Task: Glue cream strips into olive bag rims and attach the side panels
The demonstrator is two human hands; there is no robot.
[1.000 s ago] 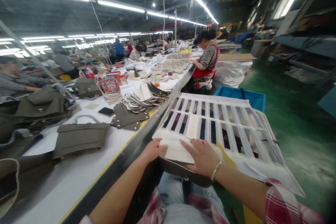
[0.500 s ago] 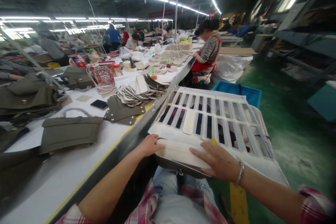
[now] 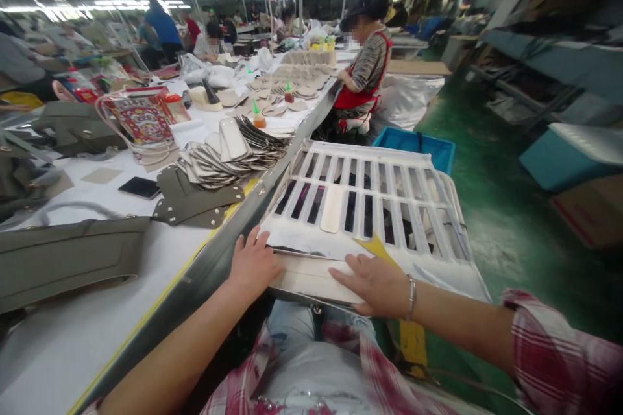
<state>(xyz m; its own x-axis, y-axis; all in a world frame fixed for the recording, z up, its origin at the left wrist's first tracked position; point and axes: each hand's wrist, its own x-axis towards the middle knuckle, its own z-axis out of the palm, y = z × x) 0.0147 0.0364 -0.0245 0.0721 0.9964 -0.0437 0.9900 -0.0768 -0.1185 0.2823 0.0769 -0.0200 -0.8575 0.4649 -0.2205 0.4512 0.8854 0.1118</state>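
Note:
A handbag piece with a pale inner side lies across my lap, against the near edge of a white slatted rack. Its outer side looks dark, and a small metal clasp hangs at the front. My left hand is at the piece's left end, fingers spread and pointing up, with the thumb side touching the pale surface. Flat on the right part of that surface rests my right hand, fingers apart. Its thumb lies near the front edge. A loose pale rounded strip sits on the rack's slats.
The white slatted rack stands beside a long table. On the table lie stacked bag flaps, dark green bag parts, a phone and glue bottles. A blue crate and a seated co-worker are beyond.
My view has turned right and tilted down. My left hand has lifted its fingers from the piece's end and spread them past its back edge. The right hand stays on the pale surface.

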